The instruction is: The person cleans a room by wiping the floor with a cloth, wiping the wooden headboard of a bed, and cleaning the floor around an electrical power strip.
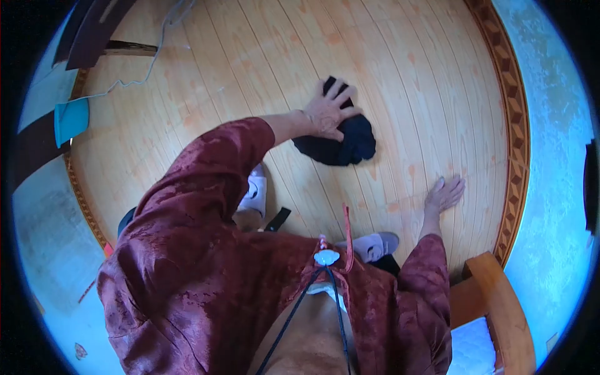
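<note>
My left hand (pixel 328 114) lies on a bunched black cloth (pixel 359 140) on the wooden floor, its fingers spread over the fabric and the thumb apart. Part of the cloth shows beyond the fingertips, and the rest is crumpled below and to the right of the hand. Farther right and nearer my body, my right hand (pixel 445 194) rests palm down on the bare boards. Its fingers are stretched out and hold nothing.
A wooden chair (pixel 500 300) with a pale cushion stands at lower right. A patterned border (pixel 512 125) runs along the right wall. At left are a teal container (pixel 70 122), a white cord (pixel 153 59) and dark furniture (pixel 94 31). My slippers (pixel 253 192) are on the floor.
</note>
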`<state>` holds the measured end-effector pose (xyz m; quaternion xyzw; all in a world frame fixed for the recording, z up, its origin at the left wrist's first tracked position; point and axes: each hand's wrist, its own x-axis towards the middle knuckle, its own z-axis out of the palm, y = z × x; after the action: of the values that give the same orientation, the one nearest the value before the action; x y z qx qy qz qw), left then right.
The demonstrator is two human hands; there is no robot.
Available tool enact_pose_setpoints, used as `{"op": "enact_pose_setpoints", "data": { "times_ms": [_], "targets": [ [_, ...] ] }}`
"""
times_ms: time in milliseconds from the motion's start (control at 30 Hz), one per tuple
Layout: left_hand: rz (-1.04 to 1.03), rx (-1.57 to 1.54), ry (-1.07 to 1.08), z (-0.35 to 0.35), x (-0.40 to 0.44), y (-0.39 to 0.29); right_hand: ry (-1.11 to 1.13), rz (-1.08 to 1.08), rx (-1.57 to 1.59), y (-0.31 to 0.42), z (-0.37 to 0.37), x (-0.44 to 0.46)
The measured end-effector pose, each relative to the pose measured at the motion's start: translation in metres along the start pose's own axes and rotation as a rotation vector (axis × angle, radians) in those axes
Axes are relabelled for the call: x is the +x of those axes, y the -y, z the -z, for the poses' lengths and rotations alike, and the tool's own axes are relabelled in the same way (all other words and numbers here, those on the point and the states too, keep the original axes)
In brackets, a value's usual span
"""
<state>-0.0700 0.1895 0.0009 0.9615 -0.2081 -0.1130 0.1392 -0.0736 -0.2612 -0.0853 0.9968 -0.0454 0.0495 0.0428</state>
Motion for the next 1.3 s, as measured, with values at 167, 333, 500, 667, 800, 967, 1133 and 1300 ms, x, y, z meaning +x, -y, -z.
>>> {"op": "enact_pose_setpoints", "data": {
  "times_ms": [167, 333, 500, 667, 800, 967, 1133, 1300],
  "targets": [
    [-0.094, -0.193, -0.074, -0.058, -0.047, -0.047, 0.003, -0.013, 0.015, 0.004, 0.008, 0.001],
    [-0.57, -0.119, 0.029, -0.089, -0.095, -0.107, -0.001, 0.008, 0.011, 0.003, 0.004, 0.0],
    [-0.644, -0.188, -0.029, -0.1, -0.128, -0.094, -0.008, 0.005, 0.001, 0.0, -0.002, 0.0],
    [-0.439, -0.266, -0.158, -0.032, -0.126, 0.019, -0.01, 0.015, 0.043, 0.002, 0.001, -0.002],
    [0.231, 0.127, -0.117, -0.012, -0.151, 0.156, -0.02, 0.018, 0.058, 0.0, -0.002, -0.002],
    [1.411, -0.057, -0.379, 0.018, -0.157, 0.256, -0.023, 0.012, 0.028, 0.0, 0.0, -0.001],
    [1.173, -0.779, -0.678, 0.039, -0.113, 0.228, 0.026, -0.037, -0.014, 0.001, -0.003, -0.001],
    [0.296, -0.461, -0.501, 0.019, -0.022, 0.043, 0.028, -0.029, -0.054, -0.005, -0.01, -0.001]
  ]
}}
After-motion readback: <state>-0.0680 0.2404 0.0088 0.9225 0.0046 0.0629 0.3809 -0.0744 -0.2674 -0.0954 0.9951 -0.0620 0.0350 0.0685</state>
